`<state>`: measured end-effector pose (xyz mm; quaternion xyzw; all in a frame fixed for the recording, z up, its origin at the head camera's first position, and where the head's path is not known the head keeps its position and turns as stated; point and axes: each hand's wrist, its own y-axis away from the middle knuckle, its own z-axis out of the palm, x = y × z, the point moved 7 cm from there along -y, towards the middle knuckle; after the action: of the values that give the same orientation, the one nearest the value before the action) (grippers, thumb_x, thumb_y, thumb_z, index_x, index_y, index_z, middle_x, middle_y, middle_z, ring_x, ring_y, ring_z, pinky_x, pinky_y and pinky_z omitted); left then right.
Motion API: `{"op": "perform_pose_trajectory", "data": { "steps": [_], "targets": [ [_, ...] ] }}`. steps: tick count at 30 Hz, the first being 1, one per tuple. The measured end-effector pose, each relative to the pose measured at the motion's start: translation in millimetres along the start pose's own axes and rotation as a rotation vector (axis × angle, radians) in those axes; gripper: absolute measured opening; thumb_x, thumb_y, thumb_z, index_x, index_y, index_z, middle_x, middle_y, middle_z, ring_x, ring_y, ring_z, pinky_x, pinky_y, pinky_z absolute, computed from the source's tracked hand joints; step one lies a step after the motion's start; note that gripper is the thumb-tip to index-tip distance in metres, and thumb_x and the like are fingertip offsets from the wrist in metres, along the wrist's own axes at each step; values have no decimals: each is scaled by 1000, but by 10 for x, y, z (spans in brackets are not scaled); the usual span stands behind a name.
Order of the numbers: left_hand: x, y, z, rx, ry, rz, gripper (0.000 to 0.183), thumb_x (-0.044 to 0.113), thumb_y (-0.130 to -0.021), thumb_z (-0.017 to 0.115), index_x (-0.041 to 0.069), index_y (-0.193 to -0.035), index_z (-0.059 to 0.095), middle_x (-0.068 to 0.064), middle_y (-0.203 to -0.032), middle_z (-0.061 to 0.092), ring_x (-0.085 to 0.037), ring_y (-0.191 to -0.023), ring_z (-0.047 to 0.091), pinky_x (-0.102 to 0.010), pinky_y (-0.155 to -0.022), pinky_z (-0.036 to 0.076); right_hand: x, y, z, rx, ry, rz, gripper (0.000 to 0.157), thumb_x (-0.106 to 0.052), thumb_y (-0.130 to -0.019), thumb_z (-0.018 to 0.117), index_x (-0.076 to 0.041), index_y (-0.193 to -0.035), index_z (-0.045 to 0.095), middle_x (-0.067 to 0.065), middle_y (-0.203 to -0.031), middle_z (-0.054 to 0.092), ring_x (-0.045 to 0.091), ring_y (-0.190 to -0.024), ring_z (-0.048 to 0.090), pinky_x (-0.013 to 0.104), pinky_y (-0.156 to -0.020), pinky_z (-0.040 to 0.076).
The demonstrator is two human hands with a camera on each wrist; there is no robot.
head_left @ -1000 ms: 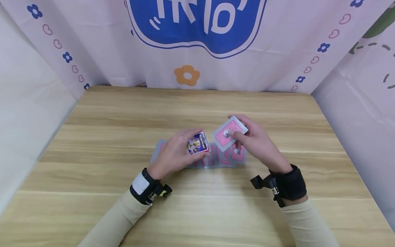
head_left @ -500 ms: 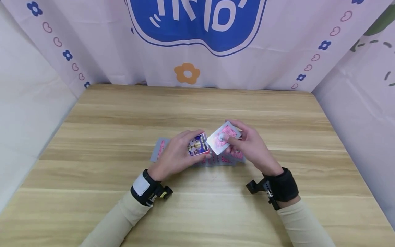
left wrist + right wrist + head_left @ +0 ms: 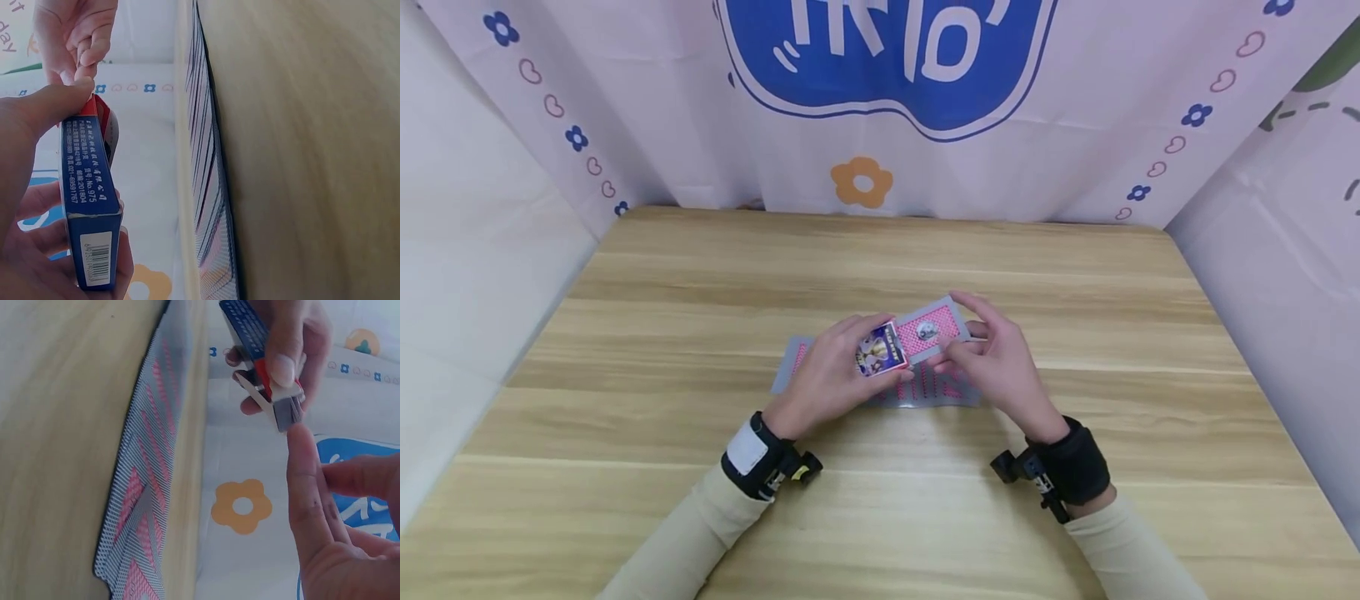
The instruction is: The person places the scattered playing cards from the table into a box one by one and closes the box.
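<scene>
My left hand (image 3: pixel 822 371) grips a small blue and red card box (image 3: pixel 880 350), its barcode end facing the left wrist camera. From the box's right end sticks a small stack of playing cards (image 3: pixel 927 329), red-patterned backs up. My right hand (image 3: pixel 1009 371) holds the stack's outer end, index finger at the far corner and thumb at the near edge. In the right wrist view the box flap (image 3: pixel 259 394) stands out beside the cards' end. Under both hands a row of overlapping playing cards (image 3: pixel 925 392) lies spread face down, partly hidden by the left hand.
The wooden table (image 3: pixel 880 517) extends around the cards on all sides. A white printed curtain (image 3: pixel 662 125) hangs along its back edge, with pale cloth (image 3: pixel 1262 250) at the right side. Each wrist wears a black strap (image 3: pixel 1071 462) with a small camera mount.
My right hand has moved left and turned its cards into line with the box, so they now meet its end. The left hand keeps the box nearly still.
</scene>
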<state>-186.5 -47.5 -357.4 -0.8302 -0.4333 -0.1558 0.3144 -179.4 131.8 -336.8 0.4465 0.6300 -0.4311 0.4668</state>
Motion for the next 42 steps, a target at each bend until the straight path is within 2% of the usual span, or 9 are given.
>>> {"op": "perform_pose_trajectory", "data": {
  "steps": [4,9,16,19,24,28,31,36,42],
  "targets": [
    [1,0,0,18,-24,4,75,55,-73,72,11,-130,53,-5,-109,61,-10,-83,51,-30,-60,49,-145,55,74,47,77,-114,61,17,-81,58,4,-137,38,32,-86,64,36,-64,66,21,-51,55],
    [16,5,-2,38,-64,26,74,54,-73,73,10,-129,53,-6,-109,61,-10,-84,51,-30,-62,50,-214,98,138,109,195,-190,58,16,-80,62,7,-134,42,28,-85,65,27,-62,68,33,-55,57],
    [18,26,17,40,-86,29,74,52,-73,74,10,-130,53,-6,-106,61,-10,-83,51,-30,-63,52,58,32,167,106,336,-188,62,4,-79,70,-3,-136,45,12,-80,66,11,-64,65,29,-54,56],
    [13,37,27,41,-86,23,73,52,-73,74,10,-130,53,-6,-107,61,-10,-84,52,-30,-62,52,110,27,145,130,400,-177,63,-1,-77,72,-5,-134,46,8,-83,65,11,-66,62,31,-55,56],
    [17,27,5,61,-68,21,72,49,-73,75,10,-129,53,-6,-107,61,-11,-82,50,-30,-59,50,105,24,100,187,380,-187,49,0,-79,71,-2,-123,48,10,-90,62,13,-68,62,35,-58,55],
    [31,12,1,67,-76,33,72,47,-72,77,9,-129,54,-7,-107,61,-11,-83,51,-31,-61,51,82,29,96,212,394,-210,36,2,-78,72,1,-111,56,9,-86,63,13,-69,61,34,-60,55],
    [50,11,11,56,-95,40,72,46,-71,78,9,-128,54,-7,-106,61,-12,-83,51,-31,-61,52,84,36,119,208,387,-196,32,2,-75,73,1,-105,61,8,-83,64,11,-68,61,32,-60,56],
    [75,15,28,38,-114,40,72,46,-72,77,11,-130,53,-6,-104,60,-11,-83,49,-31,-60,51,95,35,164,187,359,-171,29,1,-75,74,0,-102,65,8,-81,65,10,-67,62,30,-60,57],
    [53,10,23,55,-65,27,72,42,-71,80,8,-129,53,-8,-107,61,-12,-83,51,-32,-61,51,72,34,144,199,395,-205,20,-3,-80,72,-4,-100,69,5,-78,67,9,-64,62,32,-57,56]
  ]
}}
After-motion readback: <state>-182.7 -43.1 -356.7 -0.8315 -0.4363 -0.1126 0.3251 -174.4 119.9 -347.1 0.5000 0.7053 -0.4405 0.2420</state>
